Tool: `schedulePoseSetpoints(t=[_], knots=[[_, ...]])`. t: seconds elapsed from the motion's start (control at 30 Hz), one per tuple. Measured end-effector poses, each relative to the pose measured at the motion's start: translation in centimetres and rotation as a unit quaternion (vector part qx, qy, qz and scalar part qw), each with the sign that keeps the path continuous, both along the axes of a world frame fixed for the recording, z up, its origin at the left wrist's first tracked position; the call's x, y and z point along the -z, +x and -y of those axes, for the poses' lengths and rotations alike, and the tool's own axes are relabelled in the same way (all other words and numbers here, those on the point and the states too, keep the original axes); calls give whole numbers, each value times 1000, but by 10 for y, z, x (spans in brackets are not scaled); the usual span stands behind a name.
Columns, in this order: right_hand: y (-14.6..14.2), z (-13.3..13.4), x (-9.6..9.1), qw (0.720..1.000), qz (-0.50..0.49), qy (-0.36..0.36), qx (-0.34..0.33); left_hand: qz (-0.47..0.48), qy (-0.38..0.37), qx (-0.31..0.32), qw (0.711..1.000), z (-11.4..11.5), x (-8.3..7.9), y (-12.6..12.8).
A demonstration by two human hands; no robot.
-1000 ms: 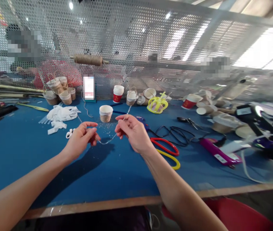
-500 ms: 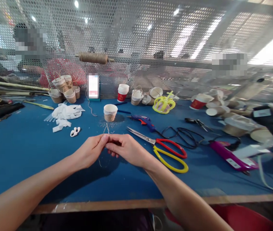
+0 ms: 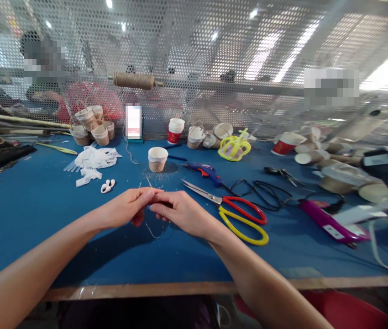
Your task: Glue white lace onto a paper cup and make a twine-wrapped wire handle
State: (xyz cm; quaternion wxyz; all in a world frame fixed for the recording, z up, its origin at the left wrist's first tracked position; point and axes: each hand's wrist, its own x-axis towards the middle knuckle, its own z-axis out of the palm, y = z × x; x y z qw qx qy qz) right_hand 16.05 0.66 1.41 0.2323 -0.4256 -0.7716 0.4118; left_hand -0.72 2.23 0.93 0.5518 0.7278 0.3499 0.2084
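My left hand (image 3: 130,205) and my right hand (image 3: 176,210) meet over the middle of the blue table (image 3: 118,260), fingertips pinched together. Both are closed on a thin piece of twine (image 3: 152,233), whose loose end hangs in a curve below them; short ends poke up beyond the fingers. Where the fingers touch, the grip on the twine is partly hidden. Just past my hands stands a small paper cup (image 3: 157,160) with a brown-wrapped lower part and a white rim. Large scissors (image 3: 221,199) with one red and one yellow handle lie open to the right of my right hand.
A blue glue gun (image 3: 204,171) with a black cable lies behind the scissors. White cloth scraps (image 3: 96,158) and wrapped cups (image 3: 91,125) are at the back left. A phone (image 3: 133,122), a red cup (image 3: 175,131) and a yellow crown-shaped piece (image 3: 234,147) stand along the mesh.
My left hand has turned slightly and its fingers have curled under. The hanging twine end has swung to the right, and the ends sticking up have shifted. The cup and tools stay put.
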Motion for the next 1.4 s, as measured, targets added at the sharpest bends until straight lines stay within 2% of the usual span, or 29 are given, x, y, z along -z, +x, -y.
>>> schedulePoseSetpoints(t=[0.2, 0.3, 0.43, 0.6, 0.7, 1.1, 1.23, 1.4], knots=[[2, 0, -1, 999, -22, 22, 40, 30, -75, -34, 996, -8, 3, -8], [4, -1, -2, 998, -13, 37, 55, 75, -84, -65, 992, -12, 5, -10], [5, -1, -3, 999, 5, 47, 23, 159, -92, -92, 979, -14, 10, -7], [4, -1, -2, 999, 8, 51, 0, 242, -162, -117, 950, -11, 17, 1], [4, -1, -2, 999, 16, 47, 2, 259, -186, -120, 940, -8, 18, 3], [-1, -1, 3, 998, -47, -38, 21, 212, -71, -178, 958, -1, 16, 7], [-2, 0, 2, 997, -49, -56, 15, 201, -63, -178, 961, 0, 15, 7], [1, -4, 4, 982, -129, -138, -14, 235, -88, -160, 955, 2, 10, 7]])
